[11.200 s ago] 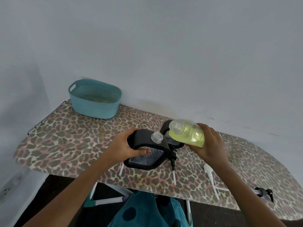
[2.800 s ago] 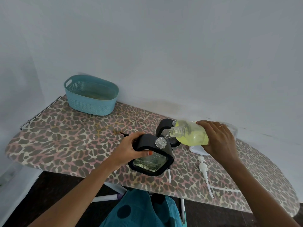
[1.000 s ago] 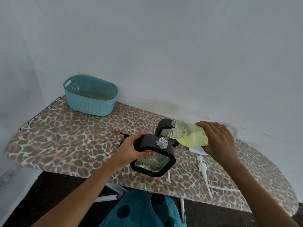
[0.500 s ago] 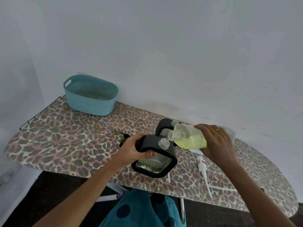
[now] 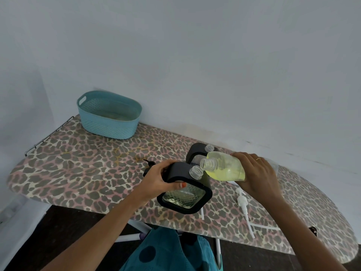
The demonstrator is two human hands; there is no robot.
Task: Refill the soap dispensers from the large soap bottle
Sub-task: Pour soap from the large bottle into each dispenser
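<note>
With left hand [image 5: 156, 178], grips the black-framed glass dispenser [image 5: 185, 194] by its top, tilted, above the ironing board's [image 5: 78, 163] near edge. With right hand [image 5: 256, 177], clasps the large soap bottle [image 5: 224, 167], nearly level, yellow-green soap pooled inside, open mouth just beside the dispenser's clear threaded neck. Behind, second dispenser [image 5: 197, 151] standing uncapped; white pump [image 5: 241, 200] lying on the board; teal basket [image 5: 109, 116] far left.
</note>
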